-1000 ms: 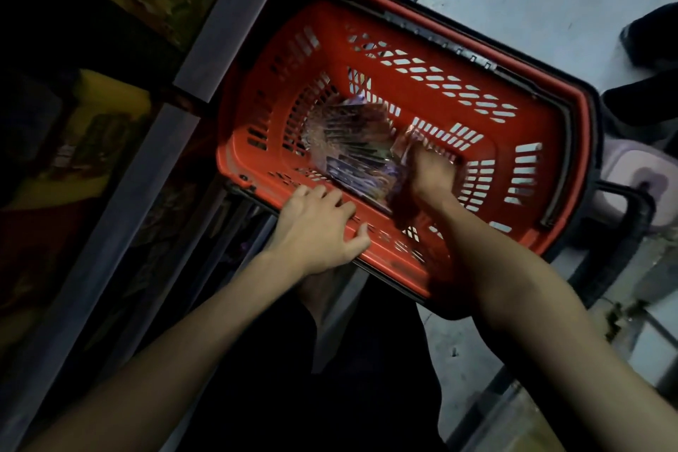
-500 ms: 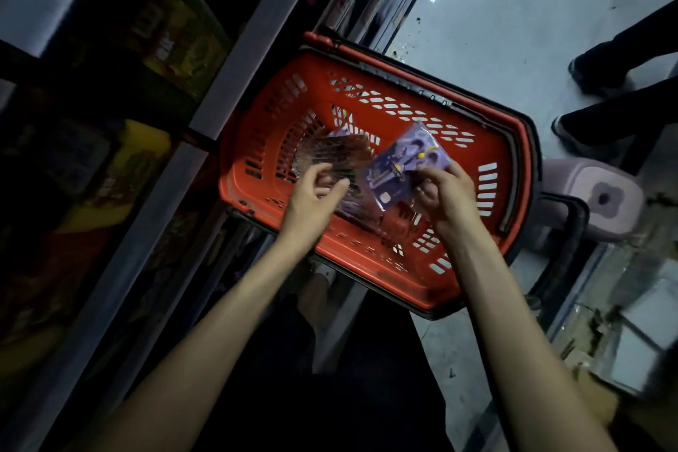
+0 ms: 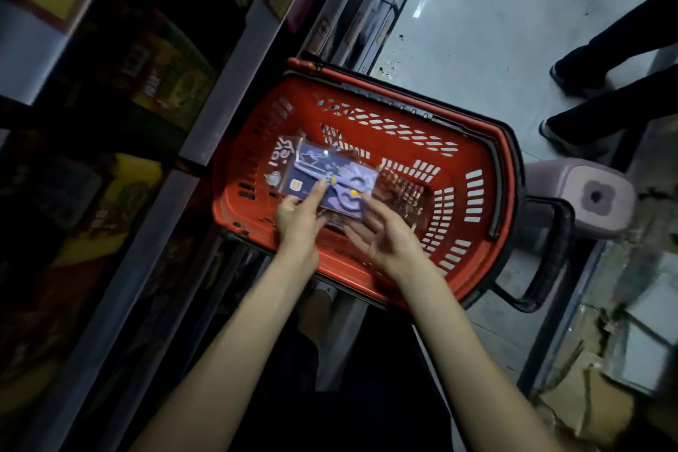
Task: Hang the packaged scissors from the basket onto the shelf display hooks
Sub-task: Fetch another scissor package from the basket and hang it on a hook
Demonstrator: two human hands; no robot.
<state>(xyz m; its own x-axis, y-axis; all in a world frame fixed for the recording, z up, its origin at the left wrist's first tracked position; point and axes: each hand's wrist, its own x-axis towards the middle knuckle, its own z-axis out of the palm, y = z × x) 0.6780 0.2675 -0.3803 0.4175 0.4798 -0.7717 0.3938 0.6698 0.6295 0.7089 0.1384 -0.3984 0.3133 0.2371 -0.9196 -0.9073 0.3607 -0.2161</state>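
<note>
A red plastic basket (image 3: 473,194) rests low in front of me, beside the shelving. Over its left half I hold a purple scissors package (image 3: 343,182) flat, label up. My left hand (image 3: 299,216) pinches the package's near left edge, thumb on top. My right hand (image 3: 385,237) touches its near right corner with the fingers spread and partly under it. More clear packets (image 3: 403,191) lie on the basket floor to the right. The display hooks are lost in the dark shelves.
Dark shelves with grey edge rails (image 3: 216,110) run along the left, stocked with yellow and red boxes. A pale lilac stool (image 3: 583,194) stands right of the basket. Another person's legs and shoes (image 3: 587,114) stand on the light floor at the upper right. Cardboard clutter fills the lower right.
The purple package has gone from my right hand toward the left, and my left hand now grips it. My right fingers have loosened and spread. The camera has tilted up a little.
</note>
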